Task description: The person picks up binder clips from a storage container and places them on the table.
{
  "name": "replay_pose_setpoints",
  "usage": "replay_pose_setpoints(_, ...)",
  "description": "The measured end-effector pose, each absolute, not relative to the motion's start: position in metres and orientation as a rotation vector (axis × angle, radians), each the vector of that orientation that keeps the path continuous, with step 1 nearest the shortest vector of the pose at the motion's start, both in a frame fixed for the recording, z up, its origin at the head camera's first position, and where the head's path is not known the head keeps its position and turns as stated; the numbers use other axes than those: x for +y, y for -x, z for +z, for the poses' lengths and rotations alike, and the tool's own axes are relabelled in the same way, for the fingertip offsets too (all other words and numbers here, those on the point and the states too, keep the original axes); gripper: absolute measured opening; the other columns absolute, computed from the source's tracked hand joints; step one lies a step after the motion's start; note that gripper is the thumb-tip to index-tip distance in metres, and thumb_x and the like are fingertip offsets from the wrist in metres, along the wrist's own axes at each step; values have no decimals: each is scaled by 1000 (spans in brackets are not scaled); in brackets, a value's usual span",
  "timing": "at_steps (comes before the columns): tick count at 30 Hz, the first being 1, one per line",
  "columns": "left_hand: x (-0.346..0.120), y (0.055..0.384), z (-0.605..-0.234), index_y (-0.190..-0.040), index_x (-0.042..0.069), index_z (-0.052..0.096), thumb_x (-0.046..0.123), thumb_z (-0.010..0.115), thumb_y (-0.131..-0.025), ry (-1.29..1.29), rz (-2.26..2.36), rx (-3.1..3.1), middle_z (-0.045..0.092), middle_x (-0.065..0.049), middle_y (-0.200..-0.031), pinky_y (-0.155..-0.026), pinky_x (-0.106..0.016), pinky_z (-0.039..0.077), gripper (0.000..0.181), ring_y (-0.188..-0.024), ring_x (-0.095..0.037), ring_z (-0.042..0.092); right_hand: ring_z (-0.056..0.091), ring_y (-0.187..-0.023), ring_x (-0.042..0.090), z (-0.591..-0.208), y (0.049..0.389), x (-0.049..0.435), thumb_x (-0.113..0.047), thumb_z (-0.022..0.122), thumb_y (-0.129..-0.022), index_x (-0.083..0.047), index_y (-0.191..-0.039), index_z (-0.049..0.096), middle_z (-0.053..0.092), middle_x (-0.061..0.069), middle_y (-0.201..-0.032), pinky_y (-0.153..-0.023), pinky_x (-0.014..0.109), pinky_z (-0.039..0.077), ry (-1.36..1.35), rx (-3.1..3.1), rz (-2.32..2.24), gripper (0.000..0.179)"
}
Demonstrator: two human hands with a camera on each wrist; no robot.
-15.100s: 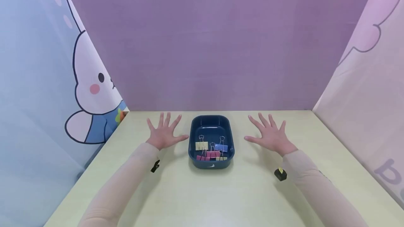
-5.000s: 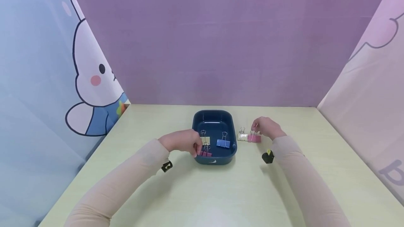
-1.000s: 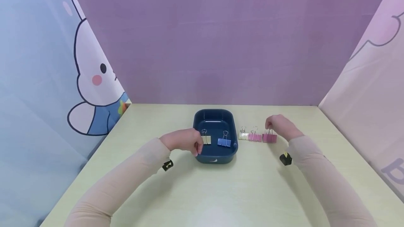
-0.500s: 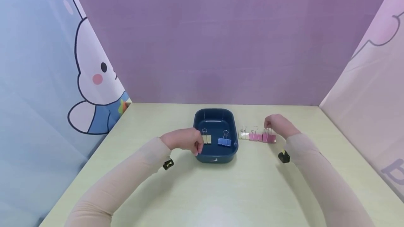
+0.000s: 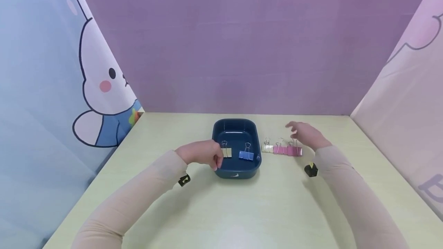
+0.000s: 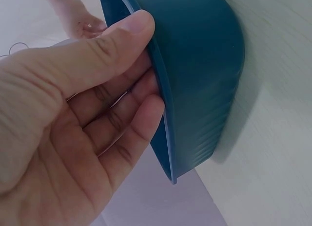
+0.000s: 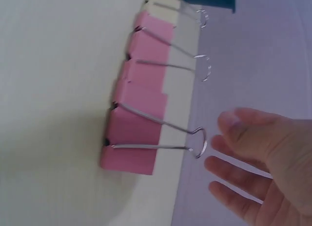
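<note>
My left hand [image 5: 202,153] grips the near left rim of the dark blue tray [image 5: 237,174], thumb and fingers curled over it in the left wrist view. Inside that tray are a yellow binder clip [image 5: 227,152], partly behind the hand, and a blue binder clip [image 5: 246,155]. To the right, three clips stand side by side on the table: a pale yellow binder clip [image 5: 267,148], a pink binder clip [image 5: 280,150] and a darker pink binder clip [image 5: 295,151]. Just off the darker clip's wire handles, my right hand [image 7: 273,158] has loosened fingers and holds nothing.
The pale table [image 5: 221,214] ends at a purple backdrop [image 5: 242,49] behind the tray. Printed cloths hang at the left and right sides. A small black device [image 5: 184,180] sits at the left wrist, another black device [image 5: 311,170] at the right.
Over the last second the darker pink clip moved slightly left against the pink one, and my right hand let go of it and lifted. Earlier, these clips lay in the tray. The left hand stays put.
</note>
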State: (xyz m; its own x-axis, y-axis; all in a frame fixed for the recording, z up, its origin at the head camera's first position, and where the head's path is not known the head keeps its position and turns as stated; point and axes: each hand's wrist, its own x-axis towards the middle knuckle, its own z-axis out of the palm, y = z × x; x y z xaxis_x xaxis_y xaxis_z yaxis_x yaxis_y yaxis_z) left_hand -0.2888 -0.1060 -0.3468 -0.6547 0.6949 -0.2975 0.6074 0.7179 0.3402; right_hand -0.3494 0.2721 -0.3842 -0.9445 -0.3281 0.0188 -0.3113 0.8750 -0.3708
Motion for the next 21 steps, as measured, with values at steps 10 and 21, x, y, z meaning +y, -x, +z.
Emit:
replay_pose_setpoints(10, -111, 290, -346, -78, 17, 73, 5, 78, -80, -1005, 271, 2533, 66, 12, -79, -72, -21, 52, 13, -75, -6, 60, 46, -129, 40, -350, 349, 218, -23, 55, -99, -13, -153, 24, 48, 21, -141, -105, 59, 37, 574, 3100, -767, 63)
replay_pose_setpoints(21, -108, 294, -350, -79, 19, 72, 7, 78, -80, -1012, 253, 2529, 66, 13, -79, -72, -20, 52, 14, -75, -6, 61, 54, -124, 29, -330, 344, 126, -27, 58, -98, -10, -141, 45, 55, 12, -137, -102, 48, 45, 791, 3056, -801, 48)
